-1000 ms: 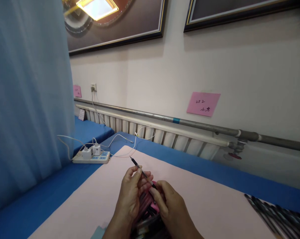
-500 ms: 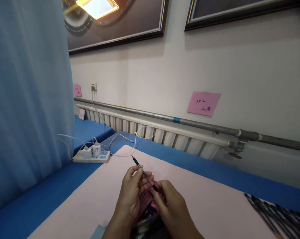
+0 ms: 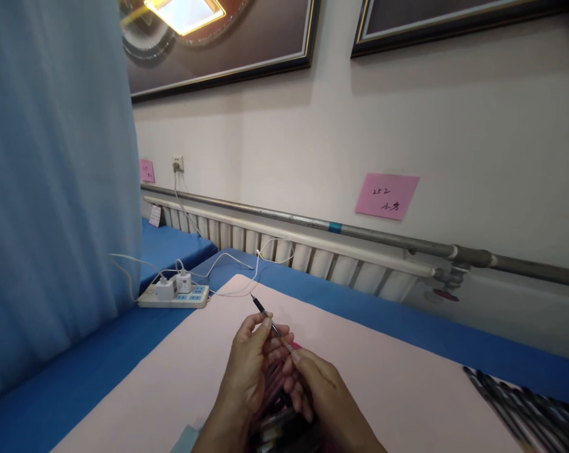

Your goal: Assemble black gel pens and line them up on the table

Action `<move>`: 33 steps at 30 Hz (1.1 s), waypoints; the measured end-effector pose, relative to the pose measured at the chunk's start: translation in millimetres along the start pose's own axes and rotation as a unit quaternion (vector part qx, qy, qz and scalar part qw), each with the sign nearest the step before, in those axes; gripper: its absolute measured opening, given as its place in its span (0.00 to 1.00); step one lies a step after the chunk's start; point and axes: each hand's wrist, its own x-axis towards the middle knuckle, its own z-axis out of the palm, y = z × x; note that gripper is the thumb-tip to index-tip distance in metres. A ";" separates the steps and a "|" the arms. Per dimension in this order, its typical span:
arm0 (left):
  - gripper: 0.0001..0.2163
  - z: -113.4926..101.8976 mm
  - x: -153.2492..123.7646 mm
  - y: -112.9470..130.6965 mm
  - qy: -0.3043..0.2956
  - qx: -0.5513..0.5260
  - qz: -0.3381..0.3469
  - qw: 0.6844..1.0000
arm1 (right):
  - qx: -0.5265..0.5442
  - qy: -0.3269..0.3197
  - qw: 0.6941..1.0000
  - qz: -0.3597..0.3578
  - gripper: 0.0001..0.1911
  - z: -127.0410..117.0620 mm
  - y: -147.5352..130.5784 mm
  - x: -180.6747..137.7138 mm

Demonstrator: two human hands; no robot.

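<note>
My left hand (image 3: 250,352) pinches a slim pen (image 3: 278,333) between thumb and fingers near its black grip. The pen tilts, its dark pointed tip up and to the left, its clear barrel running down to the right. My right hand (image 3: 319,380) closes its thumb and fingertips on the rear end, which is hidden behind them. Below and between both hands is a dark, shiny holder (image 3: 284,434) with black and pinkish stick-like pieces in it, partly covered by the hands and too blurred to make out fully.
Several dark pens (image 3: 524,402) lie side by side at the right on the pink sheet (image 3: 397,377). A power strip (image 3: 171,302) with white chargers and cables sits at left on the blue surface (image 3: 124,358). A blue curtain (image 3: 58,189) hangs left; a radiator (image 3: 307,258) lines the wall.
My right hand has shifted its hold at the pen's rear: its fingers now cover the black end that showed before, and its lower fingers have spread. My left hand stays nearly still.
</note>
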 end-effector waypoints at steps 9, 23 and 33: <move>0.08 7.0 -2.2 0.4 0.025 0.010 0.009 1.000 | -0.224 0.151 0.937 -0.220 0.10 -4.7 15.3 3.1; 0.10 2.6 -1.0 0.2 0.011 0.008 0.016 1.000 | -0.173 0.119 0.966 -0.153 0.12 -0.6 15.8 3.6; 0.11 -2.0 1.4 3.3 0.012 0.008 0.014 1.000 | 0.033 0.050 0.998 -0.028 0.15 -6.8 1.3 1.9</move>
